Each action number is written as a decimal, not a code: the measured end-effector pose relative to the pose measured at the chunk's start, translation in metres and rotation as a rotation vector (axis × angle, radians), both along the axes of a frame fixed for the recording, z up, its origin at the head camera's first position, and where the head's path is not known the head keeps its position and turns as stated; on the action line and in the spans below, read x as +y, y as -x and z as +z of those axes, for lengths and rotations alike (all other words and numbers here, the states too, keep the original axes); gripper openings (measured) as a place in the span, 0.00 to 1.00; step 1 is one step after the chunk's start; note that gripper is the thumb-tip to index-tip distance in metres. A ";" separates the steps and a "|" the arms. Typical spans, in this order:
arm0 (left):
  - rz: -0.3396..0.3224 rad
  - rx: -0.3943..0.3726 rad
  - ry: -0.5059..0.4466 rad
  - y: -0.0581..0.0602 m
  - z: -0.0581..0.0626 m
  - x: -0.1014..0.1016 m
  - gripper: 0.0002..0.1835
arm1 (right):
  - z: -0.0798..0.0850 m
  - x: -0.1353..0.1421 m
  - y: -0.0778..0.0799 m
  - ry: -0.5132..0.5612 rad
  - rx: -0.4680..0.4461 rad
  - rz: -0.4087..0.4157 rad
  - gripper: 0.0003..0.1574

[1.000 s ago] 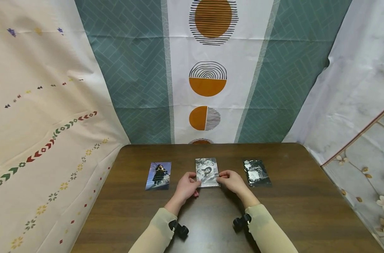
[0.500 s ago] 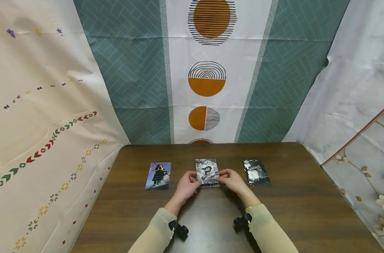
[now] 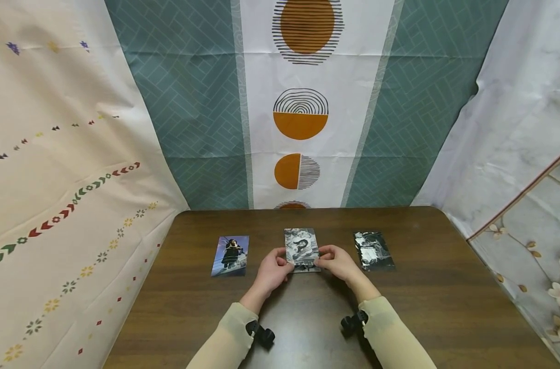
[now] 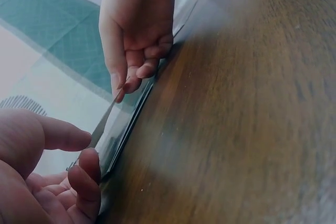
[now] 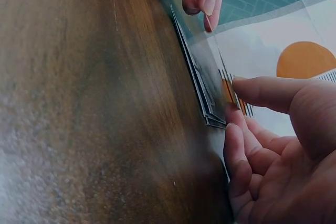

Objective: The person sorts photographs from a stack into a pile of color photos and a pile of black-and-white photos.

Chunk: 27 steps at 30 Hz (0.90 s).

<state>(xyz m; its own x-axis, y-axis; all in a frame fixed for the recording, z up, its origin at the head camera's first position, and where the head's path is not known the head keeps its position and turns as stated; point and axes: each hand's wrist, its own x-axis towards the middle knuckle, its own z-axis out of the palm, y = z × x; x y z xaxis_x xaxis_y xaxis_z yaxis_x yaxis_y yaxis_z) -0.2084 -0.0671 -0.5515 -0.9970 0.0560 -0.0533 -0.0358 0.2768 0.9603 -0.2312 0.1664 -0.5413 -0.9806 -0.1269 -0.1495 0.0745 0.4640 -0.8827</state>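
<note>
Pinch grip, both sides: the left hand (image 3: 273, 269) and right hand (image 3: 339, 262) each hold the upper card (image 3: 301, 245) between thumb and fingers, at opposite side edges near the lower corners. Edge holding probably leaves the printed face uncovered and limits bending. Both wrist views show the card raised above the stack (image 5: 191, 72) along the near side; whether the far edge makes contact cannot be told. The stack rests on the wooden table (image 3: 303, 318), its near border visible below the upper card. Its central position, directly before the person, presumably gives both hands equal reach. Well apart on either side lie two single cards: the blue photo card (image 3: 230, 255) to the left and the dark glossy card (image 3: 374, 251), partly obscured by glare, to the right. This spacing apparently leaves each hand working room. Beyond the table hangs a patterned cloth (image 3: 192, 102).
</note>
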 end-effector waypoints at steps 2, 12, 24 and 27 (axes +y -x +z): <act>0.002 0.002 0.003 0.000 0.001 0.001 0.32 | 0.001 0.000 0.000 0.005 -0.001 -0.003 0.30; 0.014 0.034 0.056 0.005 0.000 0.005 0.32 | 0.005 0.005 0.001 -0.028 -0.001 0.000 0.33; -0.001 0.100 0.052 0.008 0.009 0.032 0.32 | 0.014 0.034 -0.006 -0.047 0.056 0.008 0.39; 0.006 0.117 0.046 0.009 0.010 0.039 0.32 | 0.014 0.043 -0.007 -0.058 0.073 0.017 0.38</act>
